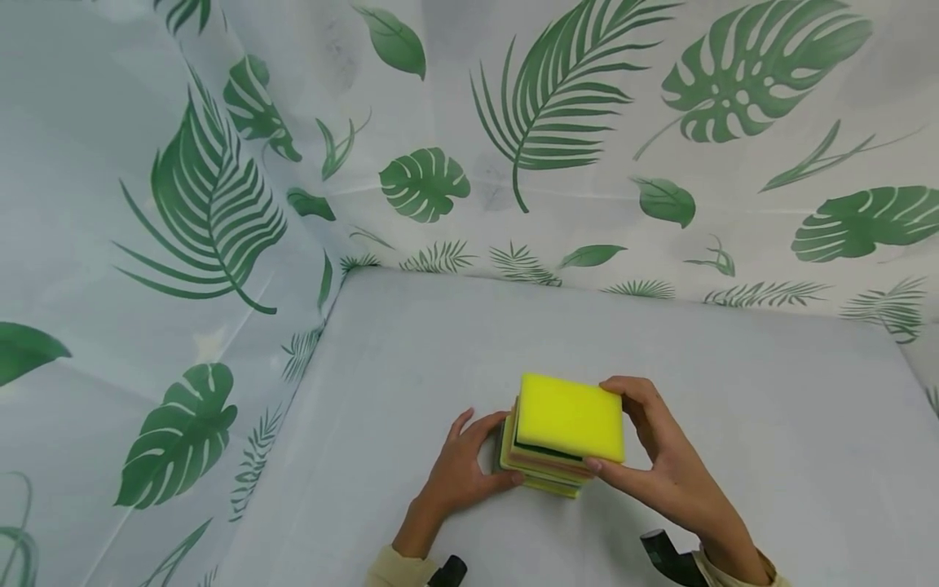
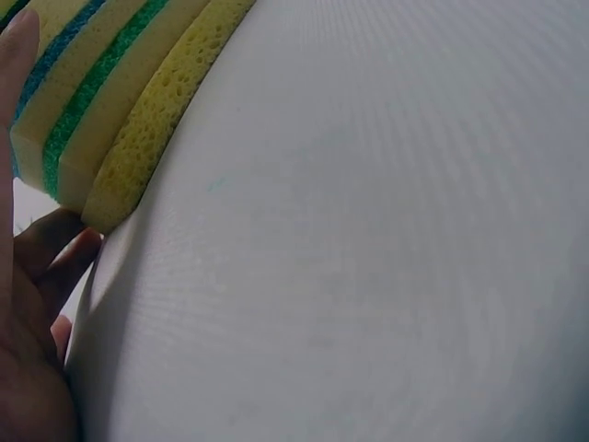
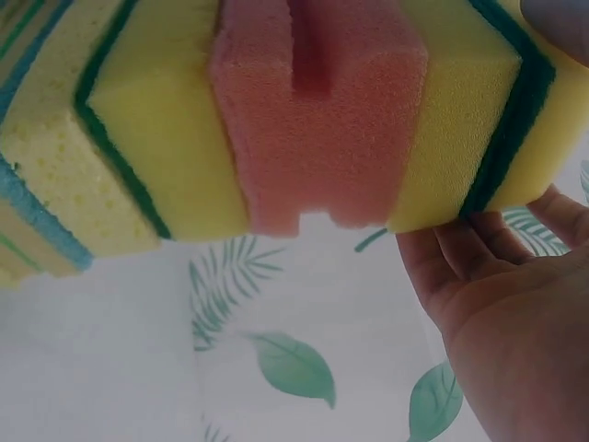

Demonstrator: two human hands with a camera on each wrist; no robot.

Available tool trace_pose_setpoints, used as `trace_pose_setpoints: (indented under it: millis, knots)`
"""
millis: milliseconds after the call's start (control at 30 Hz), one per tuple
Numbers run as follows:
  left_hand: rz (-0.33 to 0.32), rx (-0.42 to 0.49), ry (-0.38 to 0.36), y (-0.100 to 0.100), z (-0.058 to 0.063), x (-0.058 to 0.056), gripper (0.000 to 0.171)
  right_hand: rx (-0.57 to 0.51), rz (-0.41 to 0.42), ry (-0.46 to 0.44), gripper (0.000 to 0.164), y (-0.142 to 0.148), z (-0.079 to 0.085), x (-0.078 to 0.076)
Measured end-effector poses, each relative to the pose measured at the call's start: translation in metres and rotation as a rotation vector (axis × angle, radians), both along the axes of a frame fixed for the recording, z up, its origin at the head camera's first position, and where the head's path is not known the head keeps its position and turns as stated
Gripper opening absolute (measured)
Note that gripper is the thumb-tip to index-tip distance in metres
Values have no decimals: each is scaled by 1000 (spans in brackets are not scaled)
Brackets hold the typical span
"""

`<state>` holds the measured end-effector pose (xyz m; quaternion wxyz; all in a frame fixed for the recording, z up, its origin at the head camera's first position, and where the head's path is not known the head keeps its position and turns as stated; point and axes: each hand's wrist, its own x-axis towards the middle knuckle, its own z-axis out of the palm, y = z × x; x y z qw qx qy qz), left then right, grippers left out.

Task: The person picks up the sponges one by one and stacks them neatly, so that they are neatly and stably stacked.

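Note:
A stack of sponges [image 1: 548, 473] stands on the white table, topped by a bright yellow sponge [image 1: 572, 417]. My right hand [image 1: 675, 465] grips that top sponge by its right side, thumb at the near corner and fingers at the far one. Lower down, my left hand [image 1: 465, 463] holds the stack's left side between thumb and fingers. The right wrist view shows a notched pink sponge [image 3: 322, 157] between yellow ones, with a dark green scouring layer near the top. In the left wrist view, a porous yellow sponge [image 2: 152, 129] forms the bottom, below layers with green and blue.
The white tabletop [image 1: 411, 350] stretches around the stack. A white sheet with green leaf prints [image 1: 455, 81] hangs behind the table and along its left side. Black wrist devices [image 1: 667, 558] sit by both sleeves.

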<state>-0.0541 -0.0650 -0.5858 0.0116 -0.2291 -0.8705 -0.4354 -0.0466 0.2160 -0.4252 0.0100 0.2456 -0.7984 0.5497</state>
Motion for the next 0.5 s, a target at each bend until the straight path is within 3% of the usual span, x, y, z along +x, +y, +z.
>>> trace_pose_setpoints:
  millis: [267,400,500]
  knots:
    - [-9,15,-32,-1,0,-1,90,-16,6,-3,95,0,-1,0]
    - [11,38,-143,-5,2,3,93,-76,49,23,102,2,-4,0]
    - [46,68,-217,-10,8,7,96,-159,74,76,95,8,-9,-2]
